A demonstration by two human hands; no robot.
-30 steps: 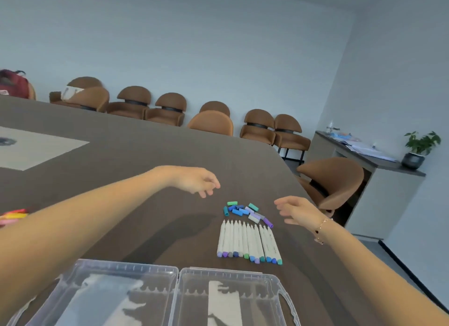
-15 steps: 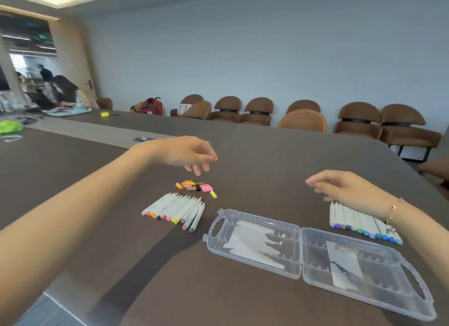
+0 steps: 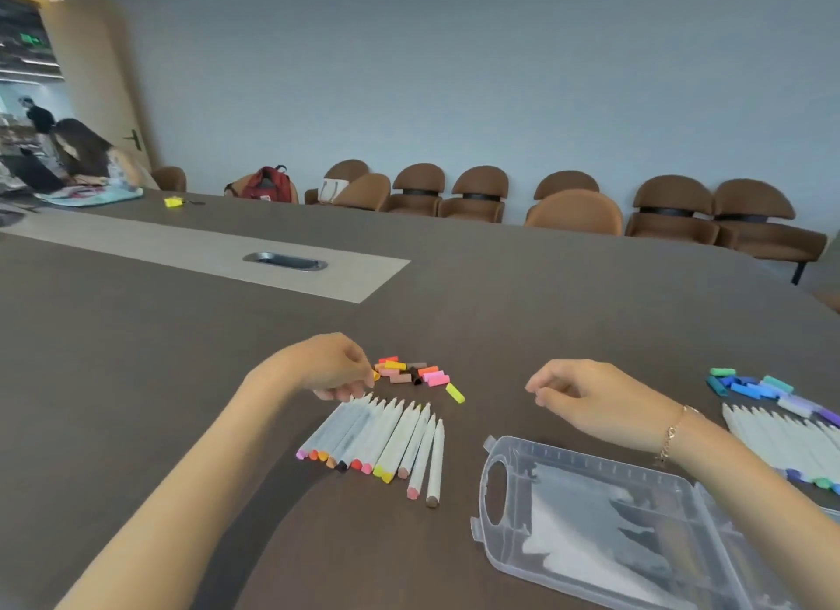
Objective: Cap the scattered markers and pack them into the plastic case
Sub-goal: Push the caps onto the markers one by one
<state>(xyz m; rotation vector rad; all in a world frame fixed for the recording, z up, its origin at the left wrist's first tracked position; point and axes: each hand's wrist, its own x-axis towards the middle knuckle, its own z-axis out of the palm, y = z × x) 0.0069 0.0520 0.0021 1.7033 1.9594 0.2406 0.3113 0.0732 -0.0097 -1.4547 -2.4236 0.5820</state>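
1. We see the left hand low over the bench, at the far tips of the warm-coloured markers. Its fingers are curled down at the edge of the loose warm-coloured caps; we cannot tell whether the grip holds a cap.
2. We see the right hand just above the bench, between the warm-coloured markers and the cool-coloured markers. Its fingers are loosely curled and the grip holds nothing.
3. The warm-coloured markers lie side by side, uncapped, with the caps in a small heap just beyond their tips.
4. The cool-coloured markers lie in a row at the right edge, with the blue and green caps just beyond them.
5. The plastic case lies open and flat on the bench, near the right forearm.
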